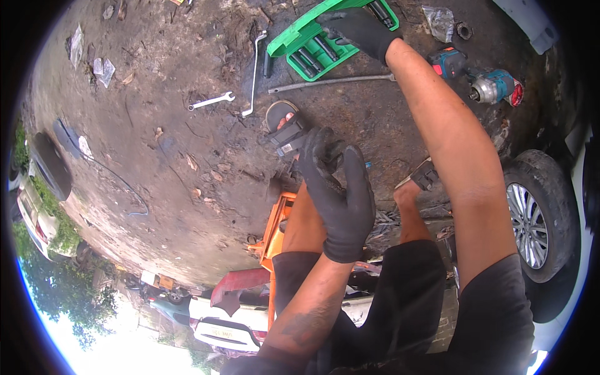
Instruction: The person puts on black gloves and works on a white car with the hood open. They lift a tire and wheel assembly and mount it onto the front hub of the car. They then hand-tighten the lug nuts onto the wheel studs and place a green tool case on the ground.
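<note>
My right hand (362,32), in a black glove, reaches over an opened green socket case (337,64). Its fingers stretch across the case beside the lid, and no held thing shows in them. Several black deep sockets (325,47) lie in the case; another black socket (267,65) is on the ground at its left end. In front of my body hovers my left hand (340,197), also black-gloved. Its fingers are bent, with a gap between them and the thumb and nothing visible inside. A long metal bar (331,82) lies just below the case.
Left of the case lie an offset ring wrench (254,75) and a combination wrench (212,102). A blue cordless impact wrench (494,85) sits on the right, near a car wheel (528,215). An orange jack (275,231) stands by my leg. A loose tyre (50,165) is at far left.
</note>
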A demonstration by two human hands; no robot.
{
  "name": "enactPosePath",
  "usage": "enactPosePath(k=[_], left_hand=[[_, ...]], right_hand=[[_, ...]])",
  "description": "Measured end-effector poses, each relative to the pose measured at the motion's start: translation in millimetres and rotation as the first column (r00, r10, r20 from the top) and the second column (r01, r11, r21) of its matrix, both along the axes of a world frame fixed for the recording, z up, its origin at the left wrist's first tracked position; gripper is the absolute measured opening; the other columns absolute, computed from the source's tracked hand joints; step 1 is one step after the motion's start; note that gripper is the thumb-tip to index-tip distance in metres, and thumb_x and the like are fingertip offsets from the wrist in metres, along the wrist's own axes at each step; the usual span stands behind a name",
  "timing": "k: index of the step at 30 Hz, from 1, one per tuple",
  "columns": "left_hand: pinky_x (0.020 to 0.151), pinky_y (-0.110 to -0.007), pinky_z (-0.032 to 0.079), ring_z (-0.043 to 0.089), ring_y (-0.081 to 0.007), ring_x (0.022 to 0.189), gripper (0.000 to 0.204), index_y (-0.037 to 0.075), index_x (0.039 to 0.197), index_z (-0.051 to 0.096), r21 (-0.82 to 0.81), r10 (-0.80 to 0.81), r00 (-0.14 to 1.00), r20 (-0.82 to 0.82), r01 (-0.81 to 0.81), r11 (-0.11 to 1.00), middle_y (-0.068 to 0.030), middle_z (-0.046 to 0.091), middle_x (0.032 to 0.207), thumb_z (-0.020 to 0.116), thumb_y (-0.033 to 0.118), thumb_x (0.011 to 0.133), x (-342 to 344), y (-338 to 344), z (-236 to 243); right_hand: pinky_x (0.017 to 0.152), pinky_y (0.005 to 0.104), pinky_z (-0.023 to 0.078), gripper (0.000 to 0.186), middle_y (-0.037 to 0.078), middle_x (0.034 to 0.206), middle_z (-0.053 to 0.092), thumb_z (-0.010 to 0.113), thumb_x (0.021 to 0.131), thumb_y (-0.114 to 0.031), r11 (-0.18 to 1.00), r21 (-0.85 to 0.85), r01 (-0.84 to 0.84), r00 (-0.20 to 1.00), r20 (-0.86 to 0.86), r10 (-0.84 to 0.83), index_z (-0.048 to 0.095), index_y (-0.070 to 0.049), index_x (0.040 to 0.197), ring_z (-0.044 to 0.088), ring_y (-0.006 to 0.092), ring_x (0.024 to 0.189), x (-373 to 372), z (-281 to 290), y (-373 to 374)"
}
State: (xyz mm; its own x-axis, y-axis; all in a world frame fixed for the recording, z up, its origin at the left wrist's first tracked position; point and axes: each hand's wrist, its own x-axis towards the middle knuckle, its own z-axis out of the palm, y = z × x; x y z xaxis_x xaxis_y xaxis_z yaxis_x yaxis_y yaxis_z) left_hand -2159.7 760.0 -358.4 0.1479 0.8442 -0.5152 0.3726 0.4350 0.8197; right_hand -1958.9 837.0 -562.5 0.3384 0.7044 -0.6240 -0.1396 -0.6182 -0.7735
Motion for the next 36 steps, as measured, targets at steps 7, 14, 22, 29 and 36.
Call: enactPosePath(k=[7, 14, 22, 29, 36], left_hand=[[0.094, -0.033, 0.043, 0.053, -0.0211, 0.108, 0.039, -0.005, 0.132, 0.044, -0.044, -0.010, 1.000, 0.013, 0.010, 0.999, -0.0165, 0.052, 0.123, 0.056, 0.006, 0.096, 3, 10, 4], [0.095, -0.035, 0.044, 0.054, -0.0246, 0.111, 0.046, -0.005, 0.135, 0.042, -0.012, -0.117, 0.993, 0.008, 0.117, 0.993, -0.0197, 0.050, 0.127, 0.059, 0.004, 0.093, 1, 9, 4], [0.093, -0.034, 0.044, 0.055, -0.0230, 0.105, 0.045, -0.007, 0.134, 0.042, 0.014, -0.076, 0.997, 0.015, 0.076, 0.997, -0.0181, 0.054, 0.120, 0.059, 0.004, 0.094, 3, 4, -4], [0.087, -0.032, 0.045, 0.055, -0.0185, 0.098, 0.041, -0.006, 0.132, 0.044, -0.018, -0.072, 0.997, 0.026, 0.072, 0.997, -0.0158, 0.054, 0.118, 0.057, 0.006, 0.096, 5, 7, -1], [0.087, -0.032, 0.046, 0.055, -0.0178, 0.100, 0.040, -0.006, 0.132, 0.044, -0.005, -0.077, 0.996, 0.038, 0.077, 0.997, -0.0156, 0.054, 0.120, 0.055, 0.006, 0.096, 11, 6, 0]], right_hand=[[0.090, 0.0441, 0.051, 0.044, 0.017, 0.110, 0.069, 0.069, 0.082, -0.038, 0.878, -0.420, -0.231, 0.724, 0.528, 0.443, 0.067, -0.008, 0.115, 0.064, 0.0364, 0.103, 15, -31, -27], [0.089, 0.0451, 0.053, 0.043, 0.014, 0.114, 0.069, 0.068, 0.082, -0.044, 0.934, -0.328, 0.143, 0.663, 0.732, 0.156, 0.068, -0.014, 0.113, 0.065, 0.0344, 0.105, -13, -54, -40], [0.086, 0.0370, 0.054, 0.035, 0.012, 0.107, 0.070, 0.063, 0.092, -0.028, 0.967, -0.223, 0.121, 0.991, -0.029, -0.130, 0.063, -0.004, 0.118, 0.069, 0.0229, 0.097, -3, -57, -85], [0.092, 0.0330, 0.052, 0.042, 0.012, 0.122, 0.064, 0.055, 0.099, -0.015, 0.913, -0.037, 0.406, 0.601, -0.742, -0.297, 0.048, -0.003, 0.138, 0.064, 0.0192, 0.107, -9, -18, -130], [0.094, 0.0364, 0.051, 0.045, 0.015, 0.126, 0.062, 0.055, 0.099, -0.014, 0.904, 0.016, 0.427, 0.543, -0.804, -0.243, 0.045, -0.003, 0.141, 0.062, 0.0223, 0.111, -3, -32, -130]])
